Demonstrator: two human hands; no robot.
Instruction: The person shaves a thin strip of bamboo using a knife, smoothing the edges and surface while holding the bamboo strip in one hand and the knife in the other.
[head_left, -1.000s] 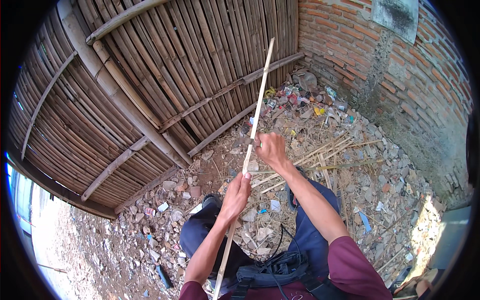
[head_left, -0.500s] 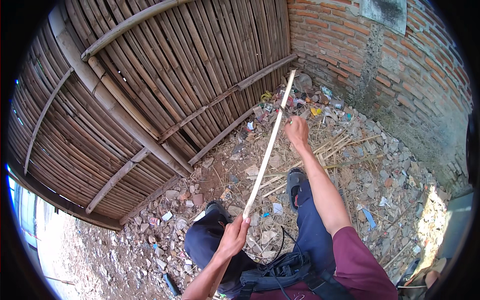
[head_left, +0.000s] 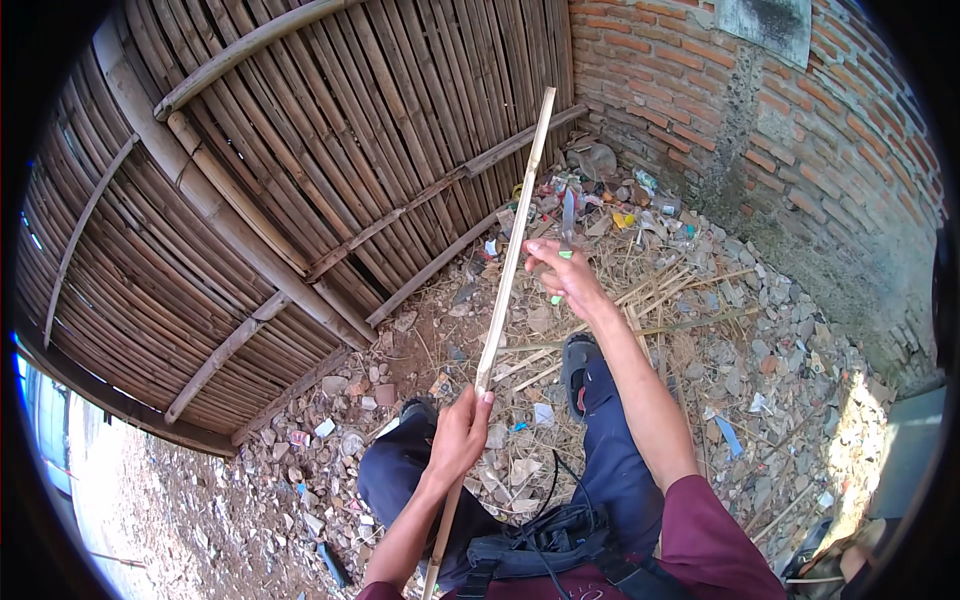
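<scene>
A long pale bamboo strip slants up and away in front of me, its far end rising before the bamboo wall. My left hand is closed around its lower part, and the tail of the strip runs on below the fist past my thigh. In my right hand is a knife with a green handle, its blade pointing up and away. The right hand is just to the right of the strip's middle; whether its fingertips touch the strip I cannot tell.
Several split bamboo strips lie by my right shoe. Stones and litter cover the ground. A bamboo-slat wall stands on the left, a brick wall on the right, with a litter heap in the corner.
The strip has come back toward me, and its tail now shows below my left hand. My right hand has shifted left and slightly nearer, turning the knife blade upward.
</scene>
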